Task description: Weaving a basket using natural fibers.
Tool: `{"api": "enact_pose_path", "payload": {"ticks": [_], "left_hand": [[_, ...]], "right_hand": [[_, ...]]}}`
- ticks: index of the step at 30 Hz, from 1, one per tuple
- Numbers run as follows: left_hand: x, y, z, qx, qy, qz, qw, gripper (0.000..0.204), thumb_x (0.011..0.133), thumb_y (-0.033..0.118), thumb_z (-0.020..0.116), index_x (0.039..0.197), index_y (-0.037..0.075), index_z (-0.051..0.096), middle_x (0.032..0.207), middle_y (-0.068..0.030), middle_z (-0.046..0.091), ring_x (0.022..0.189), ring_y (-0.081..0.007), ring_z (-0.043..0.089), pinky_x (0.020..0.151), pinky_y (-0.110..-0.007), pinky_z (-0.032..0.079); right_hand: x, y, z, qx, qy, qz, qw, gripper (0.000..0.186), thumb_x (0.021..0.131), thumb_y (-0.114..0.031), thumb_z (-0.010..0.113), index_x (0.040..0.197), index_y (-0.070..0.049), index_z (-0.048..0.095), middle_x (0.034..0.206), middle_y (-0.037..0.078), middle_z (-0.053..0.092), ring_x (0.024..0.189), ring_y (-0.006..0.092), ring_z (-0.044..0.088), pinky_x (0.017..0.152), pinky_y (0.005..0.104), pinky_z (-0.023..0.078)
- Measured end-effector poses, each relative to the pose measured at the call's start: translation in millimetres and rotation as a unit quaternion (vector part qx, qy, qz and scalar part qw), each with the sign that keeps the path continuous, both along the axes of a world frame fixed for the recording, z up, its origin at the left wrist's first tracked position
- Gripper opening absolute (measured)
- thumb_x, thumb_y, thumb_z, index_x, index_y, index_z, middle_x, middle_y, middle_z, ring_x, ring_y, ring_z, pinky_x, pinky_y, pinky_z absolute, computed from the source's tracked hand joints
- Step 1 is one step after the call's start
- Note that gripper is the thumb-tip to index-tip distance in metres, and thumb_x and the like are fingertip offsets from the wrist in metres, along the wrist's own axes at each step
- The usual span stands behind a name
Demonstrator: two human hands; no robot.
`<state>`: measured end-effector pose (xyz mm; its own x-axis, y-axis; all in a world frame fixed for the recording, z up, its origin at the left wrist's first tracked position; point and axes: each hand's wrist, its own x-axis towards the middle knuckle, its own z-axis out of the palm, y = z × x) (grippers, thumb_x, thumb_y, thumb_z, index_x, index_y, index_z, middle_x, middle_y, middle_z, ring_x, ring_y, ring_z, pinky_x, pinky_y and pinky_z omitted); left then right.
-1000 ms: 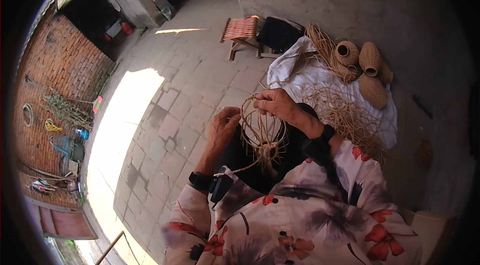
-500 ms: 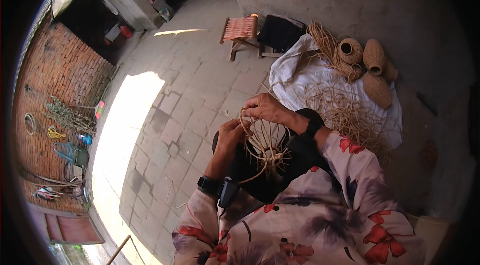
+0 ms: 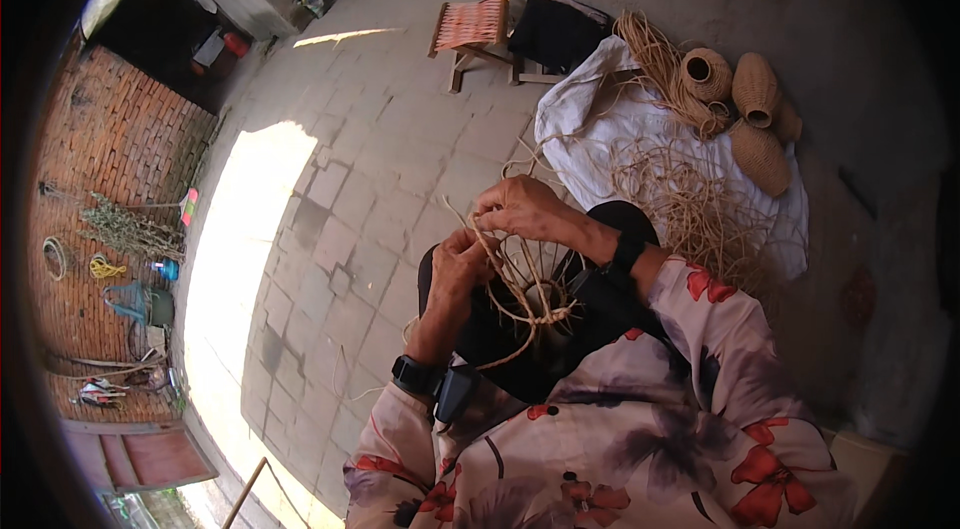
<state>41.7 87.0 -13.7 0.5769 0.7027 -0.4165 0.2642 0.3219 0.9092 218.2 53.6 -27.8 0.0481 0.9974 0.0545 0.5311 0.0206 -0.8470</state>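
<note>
A half-woven frame of tan cord (image 3: 519,306), ring-shaped with thin spokes and loose ends, rests over my lap. My left hand (image 3: 460,269) is closed at its far left side, fingertips pinching the cord at the rim. From the right, my right hand (image 3: 528,208) reaches over the far rim, its thumb and fingers pressed together on the same cord, close to the left fingertips. A strand trails from the near side of the frame toward my left wrist. The spokes' exact weave is too fine to make out.
On a white cloth (image 3: 578,116) to the right lie a bundle of cord (image 3: 650,54), a heap of loose strands (image 3: 690,204) and several woven vases (image 3: 759,157). Beyond stand an orange-strapped folding stool (image 3: 472,23) and a dark-covered stool (image 3: 560,32). A brick wall (image 3: 125,119) rises at left.
My view has shifted slightly, moving the background upward. Both hands have moved a little left with the rim, and the woven frame looks more tilted. Both keep their pinch on the cord.
</note>
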Motion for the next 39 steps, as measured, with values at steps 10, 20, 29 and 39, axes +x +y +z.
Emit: {"api": "enact_pose_path", "payload": {"ticks": [10, 20, 29, 39], "left_hand": [[-5.1, 5.7, 0.1, -0.026, -0.068, -0.019, 0.997, 0.011, 0.087, 0.014, 0.064, 0.093, 0.006, 0.059, 0.072, -0.0007, 0.061, 0.057, -0.0051, 0.052, 0.052, -0.019, 0.038], [-14.1, -2.5, -0.2, 0.016, -0.051, 0.011, 0.998, 0.024, 0.086, 0.015, 0.067, 0.107, 0.006, 0.058, 0.084, -0.0032, 0.063, 0.065, -0.0080, 0.052, 0.059, -0.022, 0.042], [-39.3, -64.5, 36.8, 0.360, -0.058, 0.006, 0.931, 0.010, 0.089, 0.008, 0.063, 0.094, -0.001, 0.061, 0.079, -0.0026, 0.061, 0.071, -0.0110, 0.058, 0.069, -0.026, 0.048], [-28.6, -89.3, 32.0, 0.693, 0.007, -0.188, 0.696, 0.029, 0.072, 0.010, 0.077, 0.100, 0.013, 0.069, 0.083, -0.0012, 0.060, 0.073, -0.0195, 0.057, 0.064, -0.033, 0.042]], "right_hand": [[4.5, -5.2, 0.4, -0.009, 0.073, -0.033, 0.997, 0.016, 0.081, -0.020, 0.066, 0.085, -0.005, 0.069, 0.064, 0.003, 0.060, 0.059, 0.0111, 0.056, 0.056, 0.0296, 0.045], [6.9, -43.3, 48.0, 0.163, 0.105, -0.133, 0.972, 0.016, 0.086, -0.014, 0.070, 0.082, 0.000, 0.063, 0.066, 0.009, 0.064, 0.058, 0.0141, 0.058, 0.055, 0.0306, 0.046], [24.5, -154.4, 84.7, 0.060, 0.088, -0.215, 0.971, 0.021, 0.085, -0.014, 0.067, 0.074, 0.001, 0.058, 0.060, 0.004, 0.057, 0.054, 0.0085, 0.051, 0.049, 0.0273, 0.040], [38.1, -201.3, 26.9, -0.114, 0.354, -0.240, 0.897, 0.023, 0.084, -0.023, 0.067, 0.070, -0.007, 0.057, 0.059, -0.003, 0.048, 0.046, 0.0032, 0.037, 0.041, 0.0205, 0.024]]}}
